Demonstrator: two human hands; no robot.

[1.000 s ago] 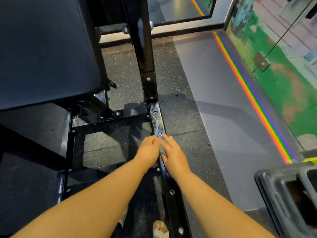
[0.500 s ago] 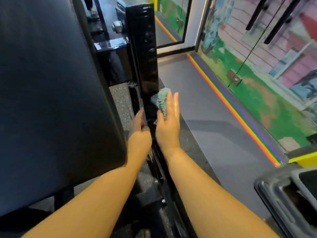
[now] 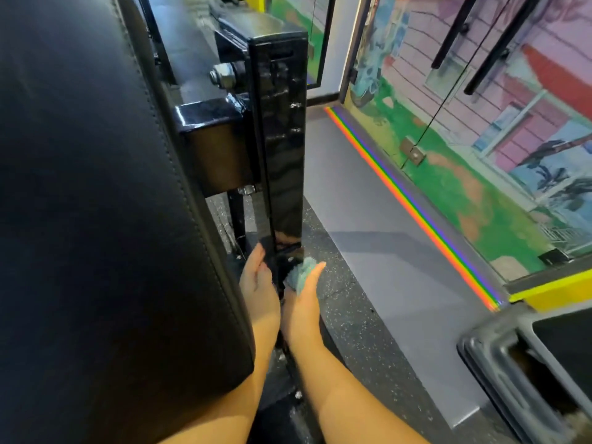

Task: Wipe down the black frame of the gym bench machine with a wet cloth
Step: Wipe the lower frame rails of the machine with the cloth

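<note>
Pressing the wadded blue-green wet cloth (image 3: 299,277) against the foot of the glossy black upright frame post (image 3: 282,149), our right hand (image 3: 302,302) cups it with nearly straight fingers; our left hand (image 3: 256,280) rests flat alongside. So loosely held, it could slip or snag on the bolts.

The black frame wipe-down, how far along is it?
Done: the upright post looks glossy above the hands. In hand: the right hand presses the cloth against the post's lower end while the left hand rests on its other side. Left: the crossbar, apparently.
</note>
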